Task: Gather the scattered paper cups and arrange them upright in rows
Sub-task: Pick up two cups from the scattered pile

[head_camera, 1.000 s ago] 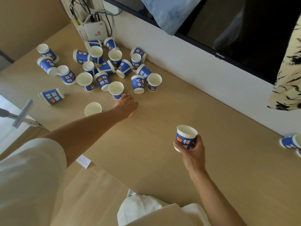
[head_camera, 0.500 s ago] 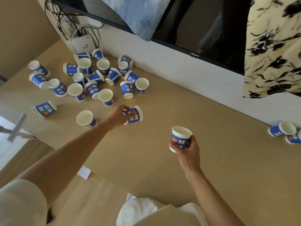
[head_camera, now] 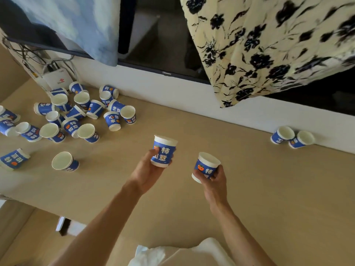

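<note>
My left hand (head_camera: 148, 169) grips a blue-and-white paper cup (head_camera: 164, 151) upright above the middle of the wooden table (head_camera: 269, 189). My right hand (head_camera: 211, 179) holds a second cup (head_camera: 207, 167), tilted slightly, just to the right of the first. The two held cups are a short gap apart. A scattered pile of several cups (head_camera: 80, 114), some upright and some on their sides, lies at the table's back left. Two cups (head_camera: 292, 136) lie on their sides at the far right against the wall.
A white wall runs along the table's back edge under a dark screen (head_camera: 153, 35). A floral cloth (head_camera: 269, 45) and a light blue cloth (head_camera: 80, 25) hang over it. A white router (head_camera: 57, 79) with cables sits in the back left corner. The table's front edge drops to the floor at lower left.
My left hand picked a cup off the table near the pile and lifted it right toward the cup in my right hand. The view swung right, showing the two cups by the wall.
</note>
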Demonstrator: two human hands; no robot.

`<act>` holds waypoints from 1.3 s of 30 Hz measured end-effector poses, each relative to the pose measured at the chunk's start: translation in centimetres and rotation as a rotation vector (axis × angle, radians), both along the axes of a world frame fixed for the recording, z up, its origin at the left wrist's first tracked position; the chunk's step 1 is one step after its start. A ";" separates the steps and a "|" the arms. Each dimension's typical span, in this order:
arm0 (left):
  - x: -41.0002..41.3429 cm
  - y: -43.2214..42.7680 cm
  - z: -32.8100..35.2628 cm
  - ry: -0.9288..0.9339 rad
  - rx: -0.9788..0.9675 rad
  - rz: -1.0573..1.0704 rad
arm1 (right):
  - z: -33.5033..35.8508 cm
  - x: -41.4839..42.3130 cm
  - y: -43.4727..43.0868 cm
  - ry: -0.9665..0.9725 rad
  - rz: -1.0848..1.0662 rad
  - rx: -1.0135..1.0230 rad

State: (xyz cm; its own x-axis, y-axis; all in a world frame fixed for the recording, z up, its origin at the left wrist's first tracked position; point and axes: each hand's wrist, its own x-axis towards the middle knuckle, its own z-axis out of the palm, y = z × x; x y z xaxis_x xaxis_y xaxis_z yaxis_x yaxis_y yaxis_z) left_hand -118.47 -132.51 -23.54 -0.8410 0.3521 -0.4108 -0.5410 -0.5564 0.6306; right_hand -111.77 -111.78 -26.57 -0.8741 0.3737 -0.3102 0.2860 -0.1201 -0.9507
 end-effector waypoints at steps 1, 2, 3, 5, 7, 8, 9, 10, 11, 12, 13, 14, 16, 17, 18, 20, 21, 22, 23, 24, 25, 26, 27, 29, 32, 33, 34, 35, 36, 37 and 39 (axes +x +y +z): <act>0.2 1.3 0.3 0.044 -0.059 -0.033 | 0.2 0.3 0.9 0.007 -0.005 -0.019; 0.5 2.8 0.6 0.090 -0.122 -0.059 | 0.5 0.6 2.0 0.015 -0.016 -0.032; 0.8 4.4 0.8 0.133 -0.181 -0.077 | 0.8 0.9 3.3 0.021 -0.029 -0.041; 1.3 7.9 1.2 0.229 -0.287 -0.098 | 1.2 1.5 6.2 0.031 -0.069 -0.049; 2.0 11.6 1.6 0.339 -0.396 -0.117 | 1.2 2.0 9.3 0.036 -0.113 -0.050; 2.4 13.8 1.8 0.378 -0.437 -0.130 | 1.3 2.3 11.3 0.037 -0.135 -0.050; 2.7 15.6 2.0 0.402 -0.470 -0.138 | 1.3 2.4 12.9 0.036 -0.151 -0.050; 3.1 17.2 2.1 0.414 -0.494 -0.146 | 1.3 2.6 14.4 0.036 -0.167 -0.048; 3.4 18.8 2.2 0.416 -0.513 -0.156 | 1.1 2.7 15.9 0.037 -0.183 -0.045; 3.7 20.6 2.3 0.414 -0.532 -0.168 | 1.0 2.9 17.6 0.042 -0.205 -0.041; 4.0 22.0 2.3 0.407 -0.552 -0.173 | 0.9 3.1 19.1 0.048 -0.222 -0.032; 4.4 23.7 2.4 0.403 -0.574 -0.177 | 0.7 3.3 20.7 0.053 -0.239 -0.021; 5.3 27.0 2.3 0.397 -0.615 -0.186 | -0.1 3.8 23.9 0.056 -0.266 0.000; 5.8 28.6 2.3 0.391 -0.629 -0.185 | -0.6 4.1 25.5 0.054 -0.277 0.012; 6.3 30.2 2.2 0.388 -0.637 -0.183 | -1.0 4.3 27.0 0.050 -0.287 0.025; 7.2 33.1 1.9 0.379 -0.648 -0.184 | -2.0 4.8 30.0 0.037 -0.298 0.053; 7.7 34.7 1.8 0.371 -0.655 -0.185 | -2.5 5.1 31.7 0.029 -0.301 0.060; 8.1 35.8 1.7 0.364 -0.661 -0.184 | -2.8 5.2 33.0 0.021 -0.304 0.063; 8.5 37.0 1.7 0.359 -0.669 -0.187 | -3.2 5.3 34.5 0.010 -0.309 0.067; 8.9 38.4 1.6 0.354 -0.680 -0.194 | -3.6 5.3 36.1 -0.001 -0.316 0.074; 9.1 39.4 1.4 0.350 -0.694 -0.203 | -3.9 5.2 37.6 -0.013 -0.319 0.085; 9.3 40.5 1.3 0.348 -0.703 -0.212 | -4.2 4.9 39.1 -0.025 -0.323 0.099; 9.4 41.5 1.2 0.350 -0.710 -0.220 | -4.4 4.6 40.5 -0.033 -0.329 0.115; 9.5 43.4 1.1 0.350 -0.717 -0.235 | -4.8 3.6 43.1 -0.045 -0.341 0.158; 9.2 45.6 1.0 0.338 -0.726 -0.242 | -5.4 1.7 46.2 -0.069 -0.333 0.218; 9.0 46.1 0.8 0.335 -0.730 -0.243 | -5.6 1.0 47.0 -0.073 -0.327 0.238; 8.8 46.7 0.7 0.333 -0.736 -0.243 | -5.9 0.4 47.8 -0.077 -0.322 0.257; 8.5 47.1 0.4 0.334 -0.744 -0.243 | -6.2 -0.4 48.6 -0.079 -0.318 0.274; 8.3 47.5 0.2 0.335 -0.750 -0.243 | -6.5 -1.1 49.2 -0.077 -0.313 0.289; 8.1 47.8 -0.1 0.336 -0.756 -0.247 | -6.8 -1.8 49.8 -0.075 -0.308 0.300; 7.6 48.3 -0.7 0.350 -0.771 -0.264 | -7.5 -3.2 50.9 -0.072 -0.299 0.310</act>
State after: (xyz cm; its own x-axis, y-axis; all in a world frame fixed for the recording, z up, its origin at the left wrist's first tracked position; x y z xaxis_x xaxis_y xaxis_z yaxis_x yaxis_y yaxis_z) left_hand -110.86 -84.23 -24.22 -0.8932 0.2839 -0.3486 -0.2975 0.2080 0.9318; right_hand -114.98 -60.93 -34.10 -0.6933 0.6924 -0.1997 0.3488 0.0799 -0.9338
